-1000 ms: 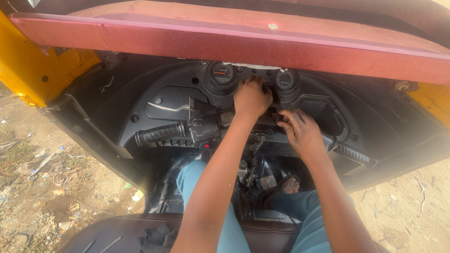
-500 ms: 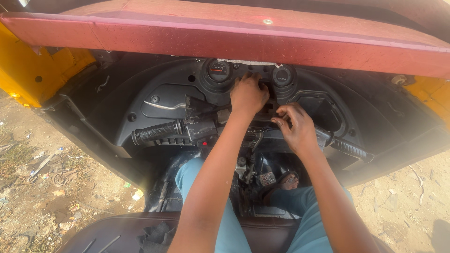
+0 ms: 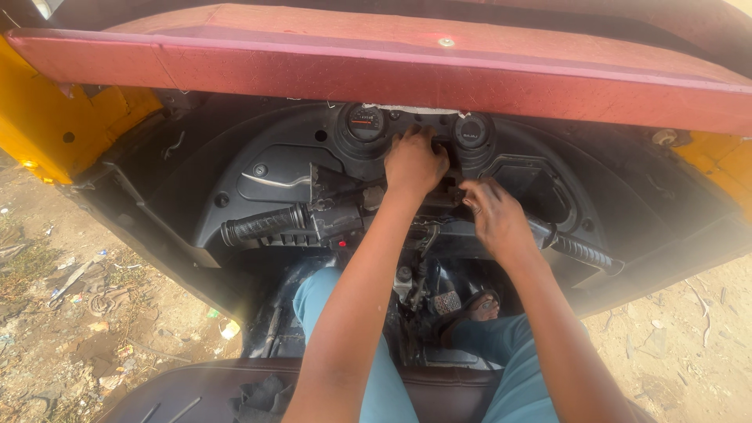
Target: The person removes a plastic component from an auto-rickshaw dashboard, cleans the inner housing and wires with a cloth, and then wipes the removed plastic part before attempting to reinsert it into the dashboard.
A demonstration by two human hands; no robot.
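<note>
I sit in a small three-wheeled vehicle facing its black dashboard [image 3: 266,168]. My left hand [image 3: 413,163] rests on the centre of the dash between two round gauges [image 3: 365,123], fingers curled against the panel. My right hand [image 3: 495,215] is lower and to the right, fingers bent around the middle of the handlebar [image 3: 423,205]. What either hand holds is hidden. The left handlebar grip [image 3: 262,225] and the right grip [image 3: 583,252] stick out untouched on either side.
A dark red panel [image 3: 407,66] spans the top, with yellow bodywork [image 3: 47,129] at both sides. A foot pedal [image 3: 448,301] and my sandalled foot [image 3: 479,307] lie on the floor. A dark seat [image 3: 196,392] is under me. Littered dirt ground [image 3: 70,290] lies to the left.
My right hand has moved left and up along the handlebar toward the centre. My left hand has stayed on the dash between the gauges.
</note>
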